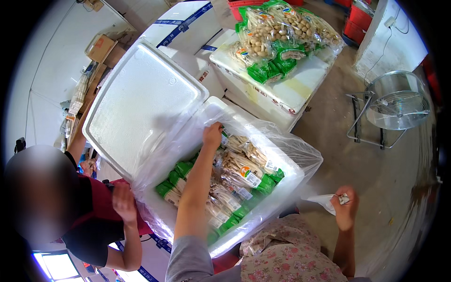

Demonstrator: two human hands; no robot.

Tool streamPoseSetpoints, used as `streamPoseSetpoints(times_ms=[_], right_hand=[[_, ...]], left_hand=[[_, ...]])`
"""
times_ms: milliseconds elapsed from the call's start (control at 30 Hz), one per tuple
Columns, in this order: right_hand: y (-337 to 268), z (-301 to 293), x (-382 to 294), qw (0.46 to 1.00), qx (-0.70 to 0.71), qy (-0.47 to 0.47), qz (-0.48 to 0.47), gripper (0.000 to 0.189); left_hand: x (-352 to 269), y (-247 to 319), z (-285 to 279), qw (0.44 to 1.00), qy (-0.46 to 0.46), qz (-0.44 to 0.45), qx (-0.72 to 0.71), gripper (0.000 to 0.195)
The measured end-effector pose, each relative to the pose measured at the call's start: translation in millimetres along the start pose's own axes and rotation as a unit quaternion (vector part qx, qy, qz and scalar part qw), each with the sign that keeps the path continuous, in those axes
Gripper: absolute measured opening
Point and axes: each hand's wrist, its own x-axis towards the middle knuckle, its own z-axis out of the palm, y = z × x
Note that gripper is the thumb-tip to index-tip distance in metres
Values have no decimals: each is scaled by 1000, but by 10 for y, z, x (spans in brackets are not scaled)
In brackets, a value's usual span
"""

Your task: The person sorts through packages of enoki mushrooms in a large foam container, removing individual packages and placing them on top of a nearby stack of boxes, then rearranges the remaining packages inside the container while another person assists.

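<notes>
Before me stands a white foam box point(297, 172), lined with a clear plastic bag point(308, 155). Inside lie rows of bagged mushrooms point(243, 169) with green ends and white labels. My left hand point(212, 135) reaches across them to the box's far corner and touches a packet there. Its fingertips are partly hidden, so I cannot tell if they grip it. Out to the right of the box, my right hand point(343, 208) is closed around a crumpled white sheet point(322, 201), which looks like thin plastic or paper.
A foam lid point(148, 105) leans beyond the box. More mushroom bags point(278, 35) are heaped on another foam box point(267, 95). A metal fan point(398, 102) stands on the floor at right. Close at left is a co-worker point(102, 211), one hand raised near the liner.
</notes>
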Motion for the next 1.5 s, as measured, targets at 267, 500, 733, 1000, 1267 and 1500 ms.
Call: streamPoseSetpoints(times_ms=[267,500,733,1000,1267,1500], right_hand=[[65,-98,-51,1000,-6,18,-7,19],[-166,-133,-7,992,37,-113,-47,30],[-1142,1012,1243,928,-160,-320,-107,71],[-1298,2063,1927,878,-378,-183,-230,23],[-1483,2002,1991,882,-341,-154,-287,20],[-1432,1975,2064,888,-321,-166,-285,21]], left_hand=[[58,182,164,989,14,-69,132,18],[-78,443,-180,992,23,-120,-8,16],[-133,160,-503,963,-195,-159,-97,19],[77,91,-62,984,-36,-131,-117,18],[246,285,-28,984,-61,-133,-107,20],[143,484,125,989,65,-133,20,17]])
